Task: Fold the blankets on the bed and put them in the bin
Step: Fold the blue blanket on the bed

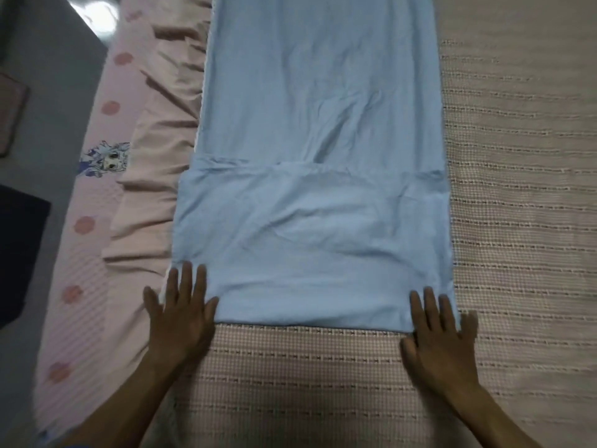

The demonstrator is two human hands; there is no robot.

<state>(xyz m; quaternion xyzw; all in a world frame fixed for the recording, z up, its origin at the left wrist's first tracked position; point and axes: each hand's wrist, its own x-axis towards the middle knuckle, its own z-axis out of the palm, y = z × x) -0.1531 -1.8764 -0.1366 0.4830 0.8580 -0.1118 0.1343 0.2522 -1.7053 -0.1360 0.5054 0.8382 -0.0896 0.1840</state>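
One blue blanket [323, 124] lay in a long strip on the bed [517, 221], its near end folded over, while two hands, left [182, 313] and right [441, 329], pressed flat on its near corners, fingers straight and slightly apart.

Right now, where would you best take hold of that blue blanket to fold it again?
Probably by the two near corners of the blue blanket, coming from the near edge, where the left hand and right hand press flat. It lies as a long strip running away, so the folded near end lifts and carries forward.
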